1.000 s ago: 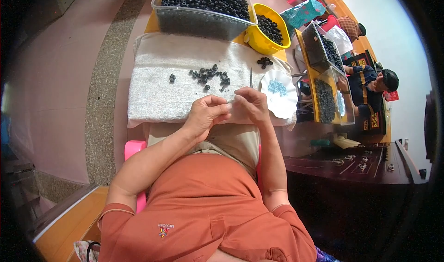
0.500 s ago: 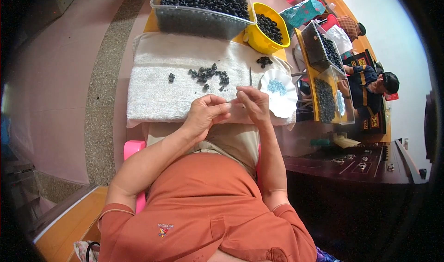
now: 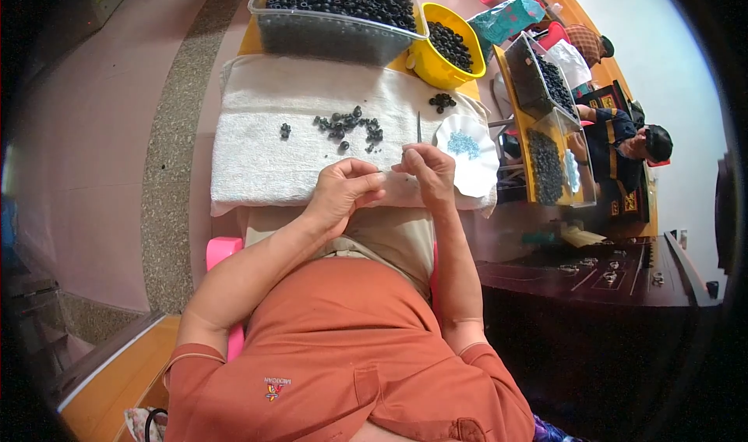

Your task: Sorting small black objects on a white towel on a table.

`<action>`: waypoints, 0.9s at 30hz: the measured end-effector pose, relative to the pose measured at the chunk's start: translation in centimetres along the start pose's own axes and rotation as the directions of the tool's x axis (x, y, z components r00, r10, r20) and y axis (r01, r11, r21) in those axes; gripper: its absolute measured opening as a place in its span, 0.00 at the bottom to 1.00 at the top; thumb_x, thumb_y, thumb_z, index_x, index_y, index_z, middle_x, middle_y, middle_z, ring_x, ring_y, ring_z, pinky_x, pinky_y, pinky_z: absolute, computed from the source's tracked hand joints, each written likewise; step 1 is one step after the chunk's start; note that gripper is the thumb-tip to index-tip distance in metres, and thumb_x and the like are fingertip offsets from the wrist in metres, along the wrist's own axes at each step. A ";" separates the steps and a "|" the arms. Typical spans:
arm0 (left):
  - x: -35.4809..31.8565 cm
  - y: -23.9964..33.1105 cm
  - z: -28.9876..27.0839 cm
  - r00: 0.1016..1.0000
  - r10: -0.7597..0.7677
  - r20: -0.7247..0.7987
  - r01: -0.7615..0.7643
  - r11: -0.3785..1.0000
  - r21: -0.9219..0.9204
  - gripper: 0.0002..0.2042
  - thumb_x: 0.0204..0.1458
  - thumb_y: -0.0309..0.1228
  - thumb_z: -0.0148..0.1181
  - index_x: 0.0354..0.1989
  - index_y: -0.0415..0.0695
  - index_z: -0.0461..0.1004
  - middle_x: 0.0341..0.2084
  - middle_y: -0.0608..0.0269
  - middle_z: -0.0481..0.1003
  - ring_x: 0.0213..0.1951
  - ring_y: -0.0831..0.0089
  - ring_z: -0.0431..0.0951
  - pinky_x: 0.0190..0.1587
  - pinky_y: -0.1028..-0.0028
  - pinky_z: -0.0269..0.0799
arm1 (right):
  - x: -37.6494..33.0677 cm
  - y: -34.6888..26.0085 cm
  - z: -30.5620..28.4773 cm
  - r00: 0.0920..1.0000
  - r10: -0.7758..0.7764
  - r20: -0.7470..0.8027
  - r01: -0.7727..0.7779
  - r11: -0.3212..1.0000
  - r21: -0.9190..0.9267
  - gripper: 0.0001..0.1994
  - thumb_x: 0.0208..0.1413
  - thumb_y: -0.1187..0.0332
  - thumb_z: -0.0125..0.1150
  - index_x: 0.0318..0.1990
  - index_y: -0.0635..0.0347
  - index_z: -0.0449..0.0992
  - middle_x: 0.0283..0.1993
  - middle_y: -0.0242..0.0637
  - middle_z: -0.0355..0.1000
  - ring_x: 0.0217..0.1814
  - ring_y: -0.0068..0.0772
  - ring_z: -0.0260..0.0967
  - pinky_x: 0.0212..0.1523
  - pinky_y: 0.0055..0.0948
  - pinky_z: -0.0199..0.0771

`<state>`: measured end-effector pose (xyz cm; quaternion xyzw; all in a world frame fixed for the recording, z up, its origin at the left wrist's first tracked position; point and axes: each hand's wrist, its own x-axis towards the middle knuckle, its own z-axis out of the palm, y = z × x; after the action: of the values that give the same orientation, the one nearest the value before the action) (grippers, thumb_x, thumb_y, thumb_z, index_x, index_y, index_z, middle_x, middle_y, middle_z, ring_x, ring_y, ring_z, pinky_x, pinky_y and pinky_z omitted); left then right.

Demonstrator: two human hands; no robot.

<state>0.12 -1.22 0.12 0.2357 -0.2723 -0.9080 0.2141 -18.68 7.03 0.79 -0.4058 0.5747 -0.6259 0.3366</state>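
Over the near edge of a white towel (image 3: pixel 257 165), my left hand (image 3: pixel 343 194) pinches thumb and forefinger together. Close on its right, my right hand (image 3: pixel 432 175) is also pinched closed, with a small gap between the two sets of fingertips. Whatever they hold is too small to make out. Beyond the hands lies a loose group of black bead-like pieces (image 3: pixel 340 122), with a smaller cluster (image 3: pixel 285 131) to its left. A thin dark pointed tool (image 3: pixel 419 127) rests beside a white fluted dish (image 3: pixel 475 178) that holds tiny light-blue pieces (image 3: pixel 463 145).
A clear plastic bin (image 3: pixel 335 43) full of black pieces and a yellow bucket (image 3: pixel 436 69) stand at the far side. Another small black pile (image 3: pixel 442 102) sits near the bucket. To the right, a person (image 3: pixel 623 146) sits by more clear bins (image 3: pixel 578 185).
My right hand has drawn slightly away from my left, widening the gap between the fingertips. Both hands stay pinched. The pieces on the towel lie as before.
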 end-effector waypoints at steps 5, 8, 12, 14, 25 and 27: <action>-0.2 0.1 0.1 1.000 -0.007 0.004 0.007 1.000 -0.012 0.05 0.53 0.23 0.63 0.36 0.41 0.74 0.31 0.63 0.77 0.32 0.76 0.79 0.37 0.78 0.80 | -0.2 0.1 0.3 0.999 0.002 0.039 -0.002 1.000 -0.010 0.06 0.61 0.74 0.58 0.42 0.67 0.78 0.37 0.32 0.74 0.37 0.22 0.73 0.41 0.29 0.83; -0.1 0.1 0.1 1.000 0.002 0.002 -0.002 1.000 -0.005 0.05 0.53 0.22 0.63 0.36 0.41 0.74 0.31 0.64 0.77 0.32 0.76 0.78 0.38 0.77 0.80 | -0.4 -0.1 0.6 0.998 0.032 0.051 -0.032 1.000 0.001 0.07 0.61 0.74 0.59 0.43 0.67 0.77 0.37 0.32 0.74 0.37 0.21 0.73 0.41 0.28 0.83; -0.3 0.3 0.3 1.000 -0.010 -0.007 0.010 1.000 0.013 0.05 0.53 0.22 0.63 0.36 0.41 0.74 0.32 0.64 0.76 0.32 0.77 0.78 0.39 0.77 0.80 | -0.6 -0.4 0.9 0.997 0.054 0.051 -0.057 0.997 0.056 0.07 0.60 0.74 0.60 0.44 0.66 0.76 0.36 0.32 0.74 0.37 0.21 0.72 0.41 0.28 0.82; -0.1 0.2 0.2 1.000 -0.006 0.008 0.006 1.000 0.000 0.05 0.53 0.22 0.63 0.36 0.41 0.74 0.32 0.64 0.76 0.32 0.77 0.78 0.39 0.77 0.80 | -0.7 -0.5 0.9 0.996 0.065 0.062 -0.069 0.996 0.061 0.07 0.60 0.73 0.60 0.44 0.65 0.77 0.36 0.31 0.74 0.37 0.20 0.72 0.41 0.27 0.81; -0.3 0.4 0.3 0.999 0.008 0.032 -0.010 0.999 0.035 0.07 0.52 0.23 0.64 0.37 0.40 0.73 0.33 0.62 0.77 0.34 0.76 0.78 0.38 0.77 0.78 | -1.1 -1.2 1.1 0.961 0.200 0.189 -0.204 0.979 0.003 0.06 0.60 0.71 0.60 0.40 0.64 0.76 0.32 0.28 0.74 0.33 0.16 0.68 0.36 0.19 0.71; -0.2 0.2 0.2 0.999 0.012 0.035 -0.013 0.999 0.036 0.07 0.52 0.23 0.64 0.37 0.40 0.73 0.33 0.62 0.77 0.34 0.76 0.79 0.38 0.77 0.78 | -1.1 -1.0 1.1 0.971 0.156 0.182 -0.163 0.986 0.022 0.07 0.60 0.71 0.61 0.41 0.66 0.77 0.33 0.31 0.76 0.33 0.17 0.71 0.36 0.19 0.74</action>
<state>0.26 -1.19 0.46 0.2221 -0.2939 -0.9055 0.2106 -17.16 7.69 1.68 -0.4069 0.5612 -0.5682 0.4434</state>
